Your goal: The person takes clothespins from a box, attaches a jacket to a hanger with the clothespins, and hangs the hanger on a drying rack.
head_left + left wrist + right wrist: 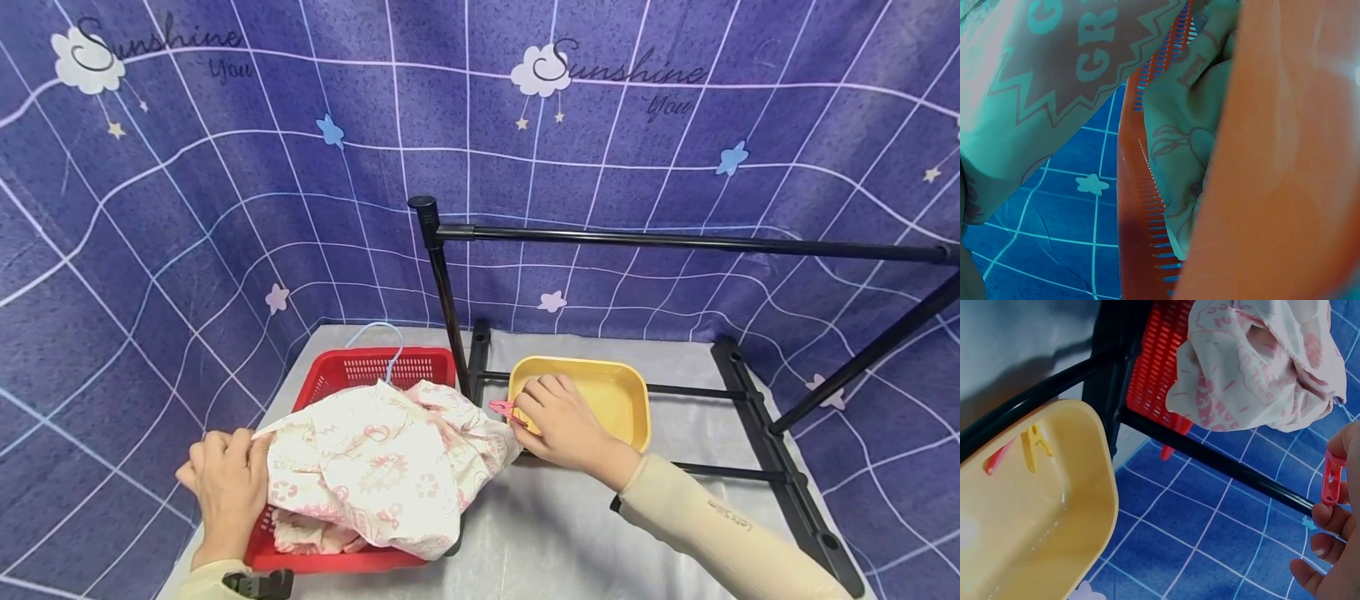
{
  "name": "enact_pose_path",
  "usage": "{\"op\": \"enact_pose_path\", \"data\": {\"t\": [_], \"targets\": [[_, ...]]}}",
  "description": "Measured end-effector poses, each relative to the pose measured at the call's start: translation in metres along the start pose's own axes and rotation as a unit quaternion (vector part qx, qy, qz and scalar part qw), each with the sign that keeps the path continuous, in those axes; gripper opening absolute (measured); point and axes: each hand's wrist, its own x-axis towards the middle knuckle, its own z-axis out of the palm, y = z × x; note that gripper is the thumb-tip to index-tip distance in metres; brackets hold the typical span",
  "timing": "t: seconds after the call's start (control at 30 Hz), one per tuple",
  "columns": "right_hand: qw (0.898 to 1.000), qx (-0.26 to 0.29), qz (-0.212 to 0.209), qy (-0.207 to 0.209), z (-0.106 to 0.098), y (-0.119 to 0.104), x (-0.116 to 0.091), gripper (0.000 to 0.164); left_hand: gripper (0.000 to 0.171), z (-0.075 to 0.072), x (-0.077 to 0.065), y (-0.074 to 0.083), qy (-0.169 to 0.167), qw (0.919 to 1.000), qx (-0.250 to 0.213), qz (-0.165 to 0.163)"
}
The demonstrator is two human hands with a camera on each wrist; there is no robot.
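A white garment (382, 467) with pink print lies bunched over a red basket (337, 562), and a light blue hanger (393, 360) hook sticks up from its top. My left hand (225, 483) pinches the garment's left edge, its fingertips partly hidden. In the right wrist view my right hand (1341, 531) pinches a pink clothespin (1332, 479) between thumb and finger, apart from the garment. The head view puts this hand beside the garment's right end, over the near left rim of a yellow basin (641, 408). More printed cloth (1179, 137) sits inside the basket.
A black rack's upright post (444, 308) rises between basket and basin, with its top bar (675, 242) running right. Lower bars (731, 473) pass near the basin. A yellow clothespin (1032, 447) and a red one (997, 458) lie in the basin. A blue curtain (480, 167) hangs behind.
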Motion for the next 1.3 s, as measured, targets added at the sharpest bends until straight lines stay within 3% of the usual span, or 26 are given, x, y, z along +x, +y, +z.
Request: {"op": "enact_pose_path", "data": {"t": [0.4, 1.3], "targets": [[1.0, 0.002, -0.013, 0.002, 0.0, -0.008, 0.006, 0.019, 0.034, -0.001, -0.002, 0.0, 0.011, 0.9999, -0.002, 0.008], [0.998, 0.026, -0.052, 0.031, 0.001, -0.026, 0.025, 0.016, 0.027, 0.001, -0.002, 0.0, -0.005, 0.9999, 0.005, -0.014]]}}
